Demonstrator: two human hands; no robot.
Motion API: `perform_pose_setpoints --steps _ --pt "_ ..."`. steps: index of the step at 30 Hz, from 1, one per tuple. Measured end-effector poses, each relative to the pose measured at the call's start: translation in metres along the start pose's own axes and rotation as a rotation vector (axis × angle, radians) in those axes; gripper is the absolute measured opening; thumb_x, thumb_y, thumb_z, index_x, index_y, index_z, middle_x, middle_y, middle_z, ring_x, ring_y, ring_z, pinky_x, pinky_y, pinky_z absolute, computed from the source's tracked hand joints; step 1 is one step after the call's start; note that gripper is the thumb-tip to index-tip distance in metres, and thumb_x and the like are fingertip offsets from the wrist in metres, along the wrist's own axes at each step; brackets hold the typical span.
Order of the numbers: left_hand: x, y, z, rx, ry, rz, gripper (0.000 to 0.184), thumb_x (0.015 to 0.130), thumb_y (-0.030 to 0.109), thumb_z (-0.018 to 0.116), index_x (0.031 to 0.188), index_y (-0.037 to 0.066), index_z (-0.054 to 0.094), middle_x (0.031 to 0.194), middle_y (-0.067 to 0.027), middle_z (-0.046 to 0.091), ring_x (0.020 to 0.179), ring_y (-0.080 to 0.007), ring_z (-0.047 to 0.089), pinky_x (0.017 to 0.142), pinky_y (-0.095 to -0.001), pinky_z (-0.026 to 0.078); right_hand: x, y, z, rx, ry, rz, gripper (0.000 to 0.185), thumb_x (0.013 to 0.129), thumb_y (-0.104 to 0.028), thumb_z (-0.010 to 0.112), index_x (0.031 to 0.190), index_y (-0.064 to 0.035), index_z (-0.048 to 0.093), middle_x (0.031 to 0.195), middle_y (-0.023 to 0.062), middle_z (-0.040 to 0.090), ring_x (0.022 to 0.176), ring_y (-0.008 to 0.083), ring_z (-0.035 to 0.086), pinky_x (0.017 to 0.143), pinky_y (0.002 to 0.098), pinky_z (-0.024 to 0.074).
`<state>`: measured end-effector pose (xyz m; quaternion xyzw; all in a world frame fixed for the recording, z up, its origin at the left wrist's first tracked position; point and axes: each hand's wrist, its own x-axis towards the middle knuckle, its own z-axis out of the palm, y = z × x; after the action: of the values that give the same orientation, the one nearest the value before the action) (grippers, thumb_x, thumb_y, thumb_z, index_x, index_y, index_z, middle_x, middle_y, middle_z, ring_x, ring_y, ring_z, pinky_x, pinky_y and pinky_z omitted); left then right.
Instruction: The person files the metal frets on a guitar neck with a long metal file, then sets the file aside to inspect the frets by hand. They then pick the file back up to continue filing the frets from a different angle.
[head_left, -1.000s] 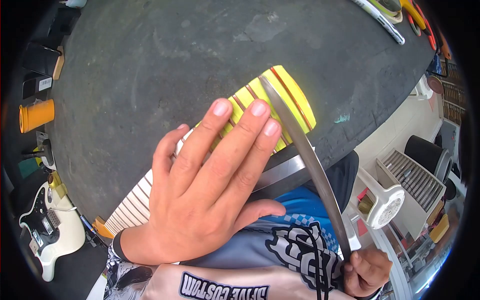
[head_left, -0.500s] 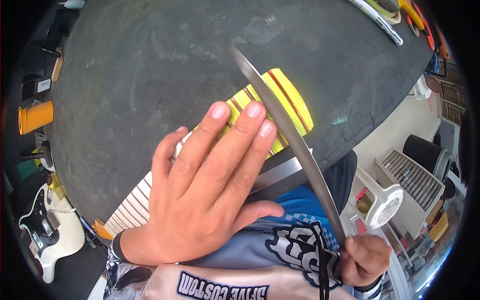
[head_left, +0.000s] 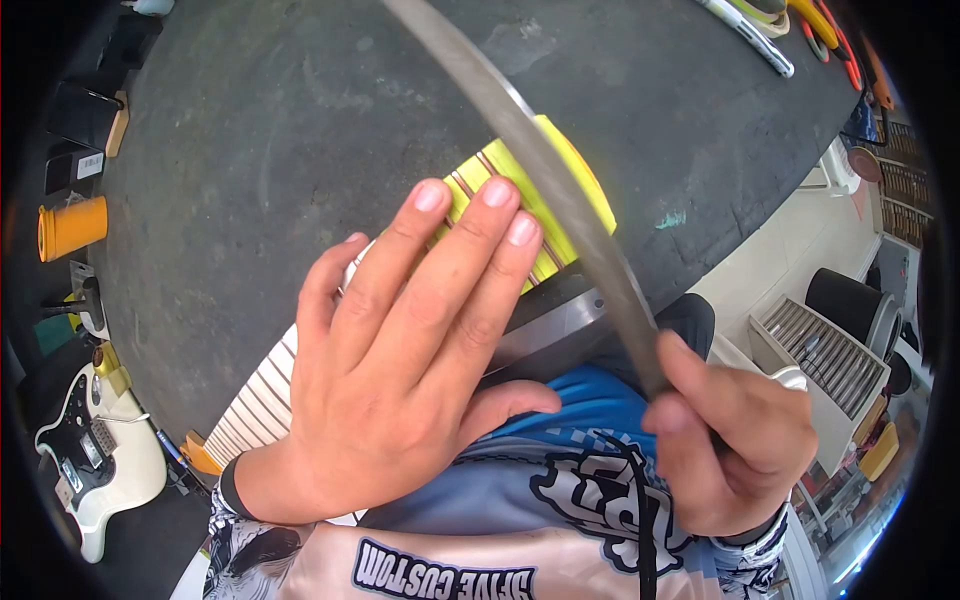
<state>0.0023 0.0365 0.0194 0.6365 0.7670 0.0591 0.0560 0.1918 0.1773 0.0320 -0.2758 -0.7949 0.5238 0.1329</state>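
Fingers spread, my left hand (head_left: 400, 350) lies flat on a guitar neck (head_left: 265, 390) that runs from the lower left to the centre. White stretches of the fretboard show near the wrist, and yellow tape (head_left: 548, 258) covers the end beyond my fingertips. My right hand (head_left: 735, 440) is closed round the near end of a long, slightly curved grey file (head_left: 560, 190). The file crosses the taped frets, its far end reaching the top edge of the view. A shiny metal strip (head_left: 550, 330) shows beside the neck; part of it is hidden.
An orange cup (head_left: 73, 229) stands at the left edge. Below it is a white guitar body (head_left: 125, 465) with a black pickguard. A white marker (head_left: 750, 38) and several coloured tool handles (head_left: 835, 40) lie at the top right. A slatted crate (head_left: 820, 355) stands at the right.
My right hand has moved up and inward, pushing the file forward and to the upper left across the tape. My left hand has barely shifted on the neck.
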Motion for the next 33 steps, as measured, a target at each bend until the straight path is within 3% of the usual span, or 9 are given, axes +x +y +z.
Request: perform_pose_setpoints --steps 2,6,10,13,14,23,26,33 --pt "0.000 -0.001 0.001 -0.004 0.008 0.002 0.093 0.078 0.064 0.069 0.140 -0.003 0.056 0.146 -0.0195 0.054 0.137 -0.0375 0.048 0.105 -0.0456 0.040 -0.023 0.010 -0.019 -0.128 -0.002 -0.142 0.040 0.084 0.001 0.065 0.124 0.0017 0.070 0.066 0.0100 0.068 0.046 0.0143 0.057 0.050 0.0261 0.0456" --pt "-0.001 -0.002 0.003 -0.001 0.022 0.007 0.093 0.077 0.064 0.069 0.141 -0.002 0.055 0.147 -0.0186 0.053 0.136 -0.0374 0.048 0.105 -0.0452 0.040 -0.080 0.008 -0.040 -0.439 0.021 -0.168 0.046 0.079 0.004 0.065 0.124 -0.0046 0.070 0.069 0.0103 0.067 0.049 0.0192 0.057 0.051 0.0300 0.0446" --pt "0.000 -0.002 0.006 0.015 0.048 0.015 0.095 0.077 0.065 0.068 0.142 -0.002 0.053 0.147 -0.0187 0.053 0.136 -0.0372 0.048 0.107 -0.0449 0.039 -0.108 0.004 -0.050 -0.507 -0.096 -0.163 0.052 0.072 0.008 0.066 0.123 -0.0024 0.068 0.072 0.0113 0.067 0.053 0.0213 0.059 0.050 0.0323 0.0441" --pt "0.000 0.000 0.006 0.040 0.049 0.007 0.095 0.077 0.066 0.068 0.143 -0.001 0.053 0.147 -0.0186 0.053 0.136 -0.0372 0.048 0.108 -0.0449 0.039 -0.103 -0.005 -0.055 -0.421 -0.191 -0.161 0.045 0.083 0.010 0.063 0.127 0.0031 0.066 0.090 0.0204 0.070 0.065 0.0302 0.064 0.059 0.0388 0.0524" --pt "0.000 0.000 0.006 0.044 0.047 0.003 0.095 0.077 0.066 0.068 0.143 -0.001 0.053 0.147 -0.0184 0.053 0.136 -0.0372 0.049 0.109 -0.0447 0.038 -0.108 -0.007 -0.056 -0.468 -0.207 -0.142 0.049 0.082 0.009 0.064 0.131 0.0019 0.064 0.094 0.0207 0.070 0.067 0.0326 0.064 0.061 0.0399 0.0530" --pt "0.001 0.001 0.003 0.046 0.018 -0.002 0.095 0.078 0.067 0.067 0.143 -0.001 0.053 0.146 -0.0186 0.054 0.136 -0.0371 0.048 0.110 -0.0440 0.038 -0.099 -0.007 -0.047 -0.465 -0.211 -0.161 0.051 0.084 0.007 0.066 0.134 0.0020 0.061 0.095 0.0217 0.069 0.067 0.0308 0.064 0.059 0.0381 0.0517" --pt "0.002 0.001 0.002 0.040 0.009 -0.010 0.095 0.078 0.067 0.066 0.143 -0.001 0.053 0.147 -0.0186 0.053 0.136 -0.0370 0.048 0.111 -0.0438 0.037 -0.069 -0.003 -0.022 -0.589 -0.094 -0.225 0.053 0.072 0.009 0.066 0.124 -0.0001 0.067 0.074 0.0125 0.067 0.053 0.0225 0.059 0.049 0.0335 0.0441" --pt "0.001 0.002 0.002 0.035 0.008 -0.019 0.094 0.078 0.067 0.066 0.143 -0.001 0.053 0.147 -0.0181 0.053 0.137 -0.0366 0.048 0.110 -0.0435 0.037 -0.023 -0.012 -0.005 -0.522 -0.105 -0.195 0.049 0.073 0.008 0.066 0.122 0.0030 0.068 0.078 0.0152 0.069 0.060 0.0250 0.065 0.056 0.0316 0.0512"
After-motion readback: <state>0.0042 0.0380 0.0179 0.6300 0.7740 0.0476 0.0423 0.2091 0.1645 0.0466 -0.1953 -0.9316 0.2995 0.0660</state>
